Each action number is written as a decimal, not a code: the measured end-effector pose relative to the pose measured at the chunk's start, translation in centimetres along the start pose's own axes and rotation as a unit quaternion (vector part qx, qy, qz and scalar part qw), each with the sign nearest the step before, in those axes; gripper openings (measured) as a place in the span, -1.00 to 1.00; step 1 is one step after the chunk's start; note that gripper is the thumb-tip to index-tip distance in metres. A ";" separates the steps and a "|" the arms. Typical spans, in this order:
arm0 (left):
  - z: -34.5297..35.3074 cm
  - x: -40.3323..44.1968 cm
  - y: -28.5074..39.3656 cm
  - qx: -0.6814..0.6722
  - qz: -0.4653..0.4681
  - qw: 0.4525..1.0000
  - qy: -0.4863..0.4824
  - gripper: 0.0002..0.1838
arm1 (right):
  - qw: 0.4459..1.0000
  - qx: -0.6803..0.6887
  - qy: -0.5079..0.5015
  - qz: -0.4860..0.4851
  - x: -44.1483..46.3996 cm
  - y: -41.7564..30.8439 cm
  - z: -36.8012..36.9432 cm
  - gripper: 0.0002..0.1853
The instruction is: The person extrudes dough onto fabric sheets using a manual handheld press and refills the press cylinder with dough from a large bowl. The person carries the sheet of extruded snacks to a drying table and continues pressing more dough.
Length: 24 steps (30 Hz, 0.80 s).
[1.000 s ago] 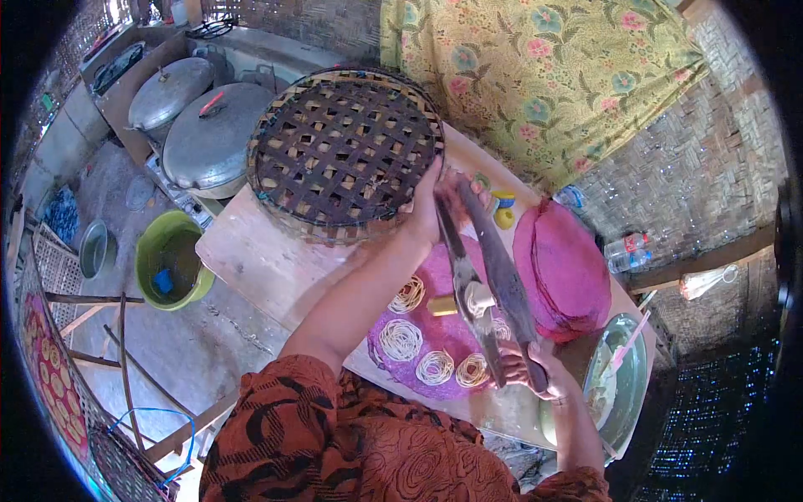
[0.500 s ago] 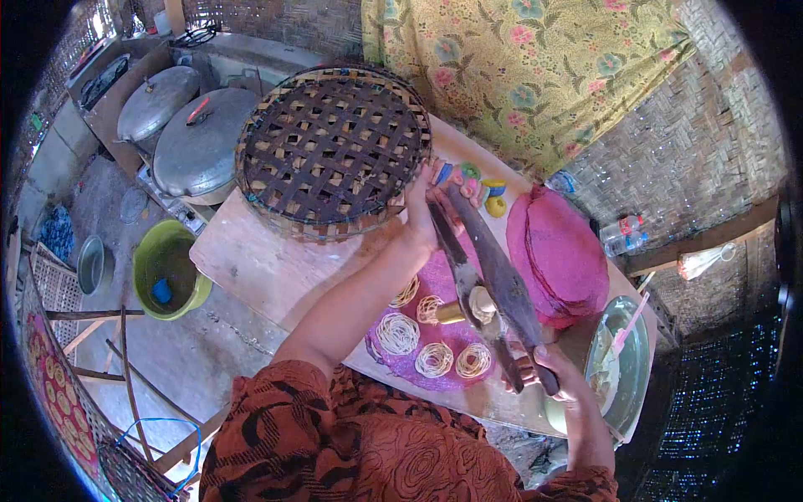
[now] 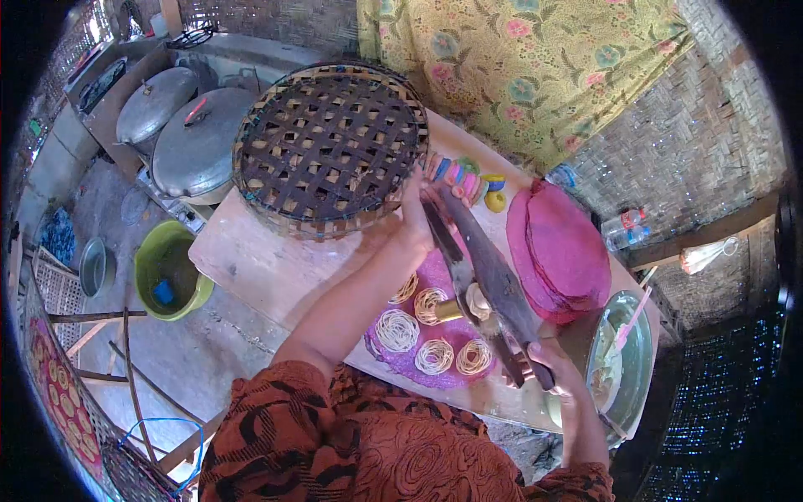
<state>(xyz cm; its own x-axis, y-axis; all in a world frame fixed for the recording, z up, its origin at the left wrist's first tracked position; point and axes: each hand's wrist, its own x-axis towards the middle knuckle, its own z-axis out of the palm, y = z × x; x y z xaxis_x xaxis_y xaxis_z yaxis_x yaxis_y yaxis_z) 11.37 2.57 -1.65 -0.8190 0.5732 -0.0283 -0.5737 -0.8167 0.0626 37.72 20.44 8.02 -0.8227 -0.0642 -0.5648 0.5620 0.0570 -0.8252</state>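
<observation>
My left hand is wrapped round the upper ends of a dark wooden press, near the woven basket. Round its lower ends my right hand is closed. A brass tube with pale dough at its top sits between the two bars. Thin strands reach from the tube to a coil on the pink sheet. Several more coils lie there, among them a white one and one at the right.
A round woven basket stands on the table. Pink round sheets are stacked at the right, near a green basin of dough. Lidded pots and a green tub are at the left.
Strands now form a coil beneath the tube's end, where little showed a second ago. The press's bars look closer together at the lower end. The whole view has shifted slightly.
</observation>
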 end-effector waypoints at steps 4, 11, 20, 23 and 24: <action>-2.5 2.3 -1.8 -0.055 0.005 0.991 -0.125 -0.50 | 0.999 -0.018 0.026 0.004 1.4 1.8 -1.6 -0.46; 0.0 3.1 0.9 0.047 -0.035 0.997 -0.049 -0.52 | 0.995 -0.068 0.028 -0.067 5.7 6.7 -2.3 -0.49; -0.4 3.4 -6.1 -0.043 -0.114 0.990 -0.076 -0.54 | 0.996 0.042 0.023 0.070 -1.0 2.7 -3.1 -0.30; -3.0 3.9 -8.2 -0.037 -0.118 0.992 -0.023 -0.53 | 0.988 0.077 0.044 0.127 -1.7 3.2 -3.4 -0.31; -3.0 3.7 -8.5 -0.045 -0.125 0.991 -0.006 -0.53 | 0.992 0.036 0.064 0.106 -1.3 3.6 -3.8 -0.31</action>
<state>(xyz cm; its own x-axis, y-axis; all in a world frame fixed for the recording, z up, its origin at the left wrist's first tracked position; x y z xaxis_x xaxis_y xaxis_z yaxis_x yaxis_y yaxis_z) 13.20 11.41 -5.25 -0.6517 0.7582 -0.0197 -0.7575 -0.6520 -0.0341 40.52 24.52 5.83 -0.6871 0.0695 -0.7232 0.7241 -0.0152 -0.6895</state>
